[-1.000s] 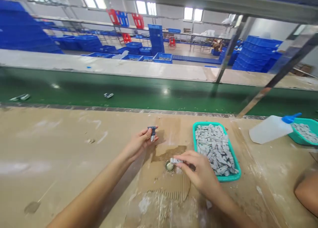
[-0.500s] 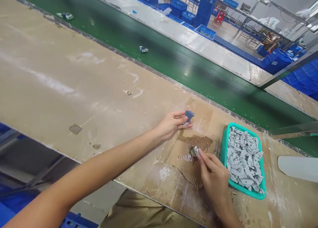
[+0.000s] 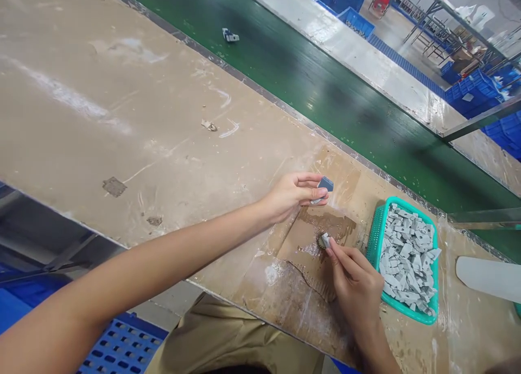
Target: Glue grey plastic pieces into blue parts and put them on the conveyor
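Pinching a pale piece (image 3: 326,238) between nearly closed fingertips of the right hand (image 3: 358,281), perhaps touching a round cap (image 3: 321,242) at its ten o'clock; gripping a smooth blue-grey block (image 3: 325,184) in closed fingers of the left hand (image 3: 293,195), twelve o'clock from the cap. Keep the pinch light and steady above torn, ribbed cardboard (image 3: 297,254), with angular grey pieces (image 3: 407,260) heaped in a perforated basket (image 3: 375,238), right hand's three o'clock.

The bench (image 3: 244,162) is lit brightly and evenly; soft glare is reflected off the green belt (image 3: 280,86) and pale ledge (image 3: 345,54). The space underneath (image 3: 32,219) is left dim, and distant crates (image 3: 474,94) are slightly softened.
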{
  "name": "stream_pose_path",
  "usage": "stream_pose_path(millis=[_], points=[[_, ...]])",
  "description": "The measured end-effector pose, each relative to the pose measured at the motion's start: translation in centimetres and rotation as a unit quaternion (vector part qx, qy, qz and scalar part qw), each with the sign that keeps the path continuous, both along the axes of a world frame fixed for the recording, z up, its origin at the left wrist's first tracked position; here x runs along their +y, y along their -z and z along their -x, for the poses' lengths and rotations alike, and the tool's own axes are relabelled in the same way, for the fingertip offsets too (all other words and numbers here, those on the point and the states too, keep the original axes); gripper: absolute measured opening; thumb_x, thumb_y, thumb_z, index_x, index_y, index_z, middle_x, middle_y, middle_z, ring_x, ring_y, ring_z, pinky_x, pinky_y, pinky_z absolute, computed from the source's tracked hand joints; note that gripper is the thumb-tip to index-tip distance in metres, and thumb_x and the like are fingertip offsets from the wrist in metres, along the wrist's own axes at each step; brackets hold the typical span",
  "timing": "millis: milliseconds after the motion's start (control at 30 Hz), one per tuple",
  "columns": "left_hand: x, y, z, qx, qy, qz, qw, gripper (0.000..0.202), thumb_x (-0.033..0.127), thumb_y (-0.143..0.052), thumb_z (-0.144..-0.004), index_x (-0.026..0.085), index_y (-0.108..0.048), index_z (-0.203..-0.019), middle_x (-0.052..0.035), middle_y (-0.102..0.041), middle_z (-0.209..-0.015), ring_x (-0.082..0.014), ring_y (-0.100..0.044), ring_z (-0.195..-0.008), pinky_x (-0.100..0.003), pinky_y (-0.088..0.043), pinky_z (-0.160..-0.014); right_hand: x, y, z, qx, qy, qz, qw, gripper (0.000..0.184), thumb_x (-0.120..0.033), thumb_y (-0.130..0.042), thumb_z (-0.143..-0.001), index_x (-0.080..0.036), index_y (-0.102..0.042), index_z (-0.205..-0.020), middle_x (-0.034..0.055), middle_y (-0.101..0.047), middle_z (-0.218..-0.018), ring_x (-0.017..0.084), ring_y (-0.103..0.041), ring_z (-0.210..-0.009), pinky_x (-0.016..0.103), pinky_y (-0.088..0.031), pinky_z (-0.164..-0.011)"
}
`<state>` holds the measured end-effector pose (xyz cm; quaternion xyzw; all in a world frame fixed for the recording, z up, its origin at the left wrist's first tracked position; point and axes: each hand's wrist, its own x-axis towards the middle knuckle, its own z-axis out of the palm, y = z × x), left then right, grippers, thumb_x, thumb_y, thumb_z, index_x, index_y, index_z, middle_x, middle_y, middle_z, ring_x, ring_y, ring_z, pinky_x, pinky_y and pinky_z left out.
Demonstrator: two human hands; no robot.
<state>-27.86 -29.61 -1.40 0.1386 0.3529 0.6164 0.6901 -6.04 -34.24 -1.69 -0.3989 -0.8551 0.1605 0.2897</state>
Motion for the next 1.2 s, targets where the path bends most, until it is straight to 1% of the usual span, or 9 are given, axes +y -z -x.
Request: stream_pose_path(millis=[100, 200, 300, 433, 567, 700, 867, 1033, 1200], points=[[-0.1, -0.1, 0.0, 0.013, 0.022, -0.004, 1.000, 0.025, 0.005, -0.075, -0.069, 0.008, -0.064, -0.091, -0.0071, -0.071, -0.078, -0.0171, -0.070, -0.073, -0.032, -0.055, -0.079, 0.0, 0.2, 0.1, 0.000, -0.001, -0.008, 1.000, 0.028, -0.012, -0.059, -0.092, -0.020, -0.069, -0.117, 0.0038, -0.072, -0.091, 0.013, -0.068, -0.078, 0.021, -0.055, -0.072], [-0.3, 0.2, 0.0, 0.059, 0.047, -0.013, 0.997, 0.023, 0.009, -0.076, -0.069, 0.009, -0.067, -0.090, -0.0073, -0.072, -0.081, -0.0147, -0.069, -0.073, -0.029, -0.052, -0.078, 0.0, 0.0, 0.2, 0.010, -0.001, -0.003, 1.000, 0.031, -0.010, -0.060, -0.092, -0.022, -0.069, -0.119, 0.0034, -0.071, -0.091, 0.013, -0.067, -0.077, 0.022, -0.055, -0.070], [-0.6, 0.7, -0.1, 0.123, 0.078, -0.039, 0.989, 0.025, 0.008, -0.078, -0.064, 0.012, -0.070, -0.087, -0.0050, -0.072, -0.081, -0.0127, -0.066, -0.073, -0.027, -0.051, -0.079, 0.0, -0.7, 0.2, 0.056, 0.009, 0.006, 0.998, 0.036, -0.008, -0.061, -0.090, -0.026, -0.067, -0.122, 0.0029, -0.070, -0.093, 0.013, -0.066, -0.078, 0.023, -0.054, -0.069], [-1.4, 0.8, -0.7, 0.169, 0.147, -0.095, 0.970, 0.025, 0.007, -0.078, -0.058, 0.014, -0.069, -0.081, -0.0019, -0.072, -0.078, -0.0135, -0.066, -0.074, -0.029, -0.051, -0.081, -0.4, -1.9, 0.0, 0.131, 0.046, -0.010, 0.990, 0.041, -0.006, -0.063, -0.089, -0.030, -0.066, -0.123, 0.0016, -0.067, -0.090, 0.014, -0.064, -0.076, 0.025, -0.053, -0.065], [-2.4, 0.2, -1.4, 0.170, 0.202, -0.107, 0.959, 0.024, 0.010, -0.078, -0.058, 0.015, -0.067, -0.078, -0.0009, -0.071, -0.076, -0.0130, -0.065, -0.072, -0.026, -0.051, -0.075, -0.8, -2.4, -0.2, 0.161, 0.048, -0.040, 0.985, 0.043, -0.005, -0.063, -0.088, -0.029, -0.065, -0.124, 0.0022, -0.066, -0.090, 0.014, -0.063, -0.076, 0.027, -0.053, -0.063], [-3.0, -0.4, -1.9, 0.141, 0.243, -0.094, 0.955, 0.017, 0.010, -0.074, -0.061, 0.015, -0.067, -0.076, -0.0018, -0.071, -0.075, -0.0130, -0.065, -0.071, -0.022, -0.051, -0.067, -0.8, -2.5, 0.1, 0.161, 0.029, -0.028, 0.986, 0.045, -0.003, -0.061, -0.088, -0.029, -0.065, -0.125, 0.0029, -0.066, -0.093, 0.014, -0.064, -0.076, 0.027, -0.055, -0.062], [-3.5, -0.7, -2.5, 0.155, 0.236, -0.085, 0.956, 0.018, 0.005, -0.065, -0.062, 0.016, -0.069, -0.075, -0.0021, -0.072, -0.076, -0.0151, -0.067, -0.072, -0.024, -0.053, -0.067, -0.8, -2.4, 0.5, 0.148, 0.008, -0.017, 0.989, 0.048, -0.002, -0.060, -0.088, -0.030, -0.063, -0.127, 0.0042, -0.067, -0.094, 0.016, -0.065, -0.079, 0.028, -0.057, -0.064], [-4.1, -0.6, -3.4, 0.178, 0.172, -0.047, 0.968, 0.020, 0.006, -0.067, -0.064, 0.017, -0.073, -0.080, -0.0037, -0.073, -0.078, -0.0173, -0.068, -0.071, -0.029, -0.056, -0.071, -0.6, -2.5, 0.4, 0.132, 0.010, -0.032, 0.991, 0.050, 0.001, -0.059, -0.088, -0.028, -0.062, -0.128, 0.0055, -0.067, -0.095, 0.016, -0.066, -0.081, 0.028, -0.058, -0.066], [-4.5, -1.0, -3.8, 0.229, 0.136, -0.042, 0.963, 0.017, 0.009, -0.070, -0.066, 0.016, -0.077, -0.080, -0.0069, -0.073, -0.085, -0.0199, -0.068, -0.075, -0.033, -0.057, -0.076, -0.4, -2.8, 0.4, 0.130, 0.019, -0.021, 0.991, 0.049, 0.000, -0.059, -0.089, -0.029, -0.063, -0.128, 0.0052, -0.067, -0.094, 0.016, -0.065, -0.081, 0.028, -0.058, -0.065]])
